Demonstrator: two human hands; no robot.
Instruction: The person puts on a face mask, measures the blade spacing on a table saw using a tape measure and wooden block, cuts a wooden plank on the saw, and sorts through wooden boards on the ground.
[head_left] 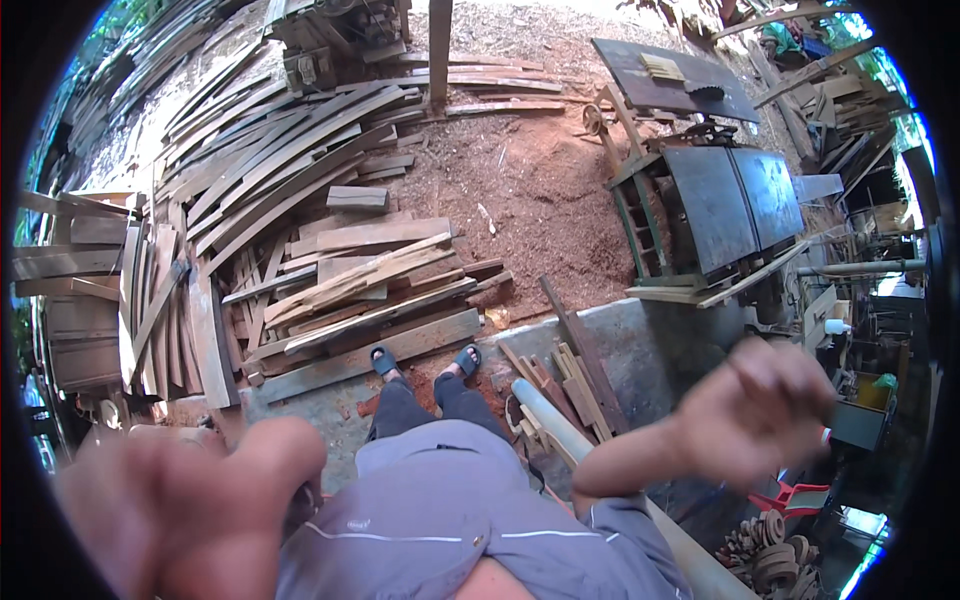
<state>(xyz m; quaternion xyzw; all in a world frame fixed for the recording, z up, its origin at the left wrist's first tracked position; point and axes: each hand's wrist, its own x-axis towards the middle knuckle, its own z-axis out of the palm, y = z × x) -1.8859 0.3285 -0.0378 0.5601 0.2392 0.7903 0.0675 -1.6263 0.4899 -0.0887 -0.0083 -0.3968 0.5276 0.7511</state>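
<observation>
Close in at the lower left, my left hand [175, 490] is a large blur. Its fingers run together, so whether it is open or closed does not show. My right hand [757, 410] is raised at the right, over the workshop floor. Its fingers look bent, but motion smears them and their grip is unclear. I can make out no object in either hand. Below them are my grey shirt [420, 495] and my dark sandals [384, 361] on the ground. Between my body and the right forearm, wood strips [570, 390] lie beside a pale pipe [550, 415].
Stacked planks [300, 170] cover the left, with more boards [370, 300] just beyond my feet. A metal-topped saw table [715, 205] stands at right, and another table with a saw blade [705, 92] behind it. Sawdust [530, 190] spreads between. Round wooden pieces [775, 560] lie lower right.
</observation>
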